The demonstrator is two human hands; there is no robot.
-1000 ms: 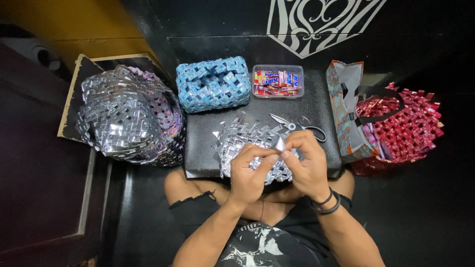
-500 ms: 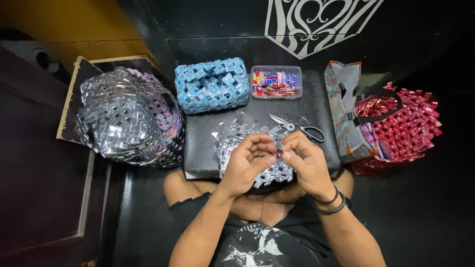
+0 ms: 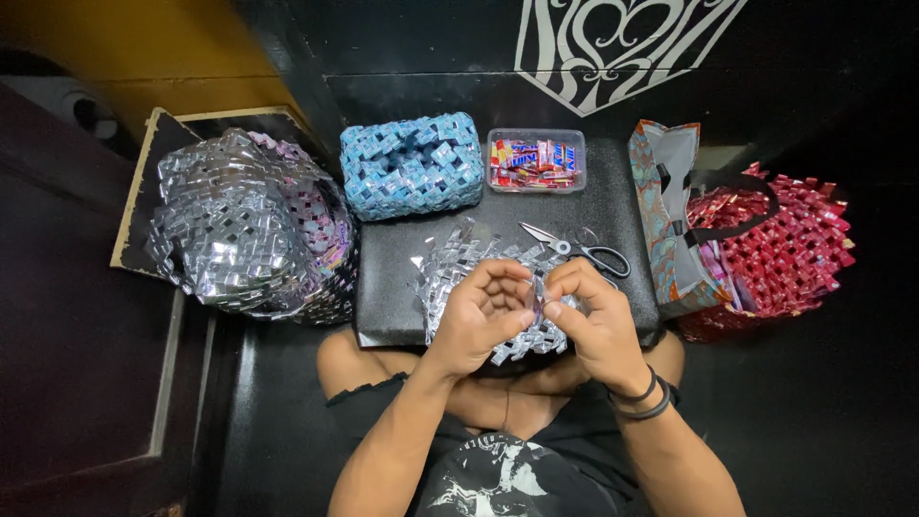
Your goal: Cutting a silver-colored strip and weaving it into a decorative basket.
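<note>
My left hand (image 3: 481, 316) and my right hand (image 3: 587, 316) meet over a flat silver woven foil piece (image 3: 450, 263) that lies on a black board (image 3: 392, 287). Between the fingertips of both hands sits a small folded foil strip (image 3: 536, 295), pinched from both sides. Most of the strip is hidden by my fingers. Black bands circle my right wrist.
Scissors (image 3: 584, 251) lie just beyond my hands. A blue woven box (image 3: 412, 165) and a clear tub of folded wrappers (image 3: 536, 159) stand at the board's far edge. A large silver woven bag (image 3: 244, 225) is left; a patterned bag (image 3: 670, 215) and red woven piece (image 3: 785, 239) are right.
My hands have drawn closer together and lower onto the woven piece. The silver strip, held up and visible a second ago, is now mostly covered by my fingers.
</note>
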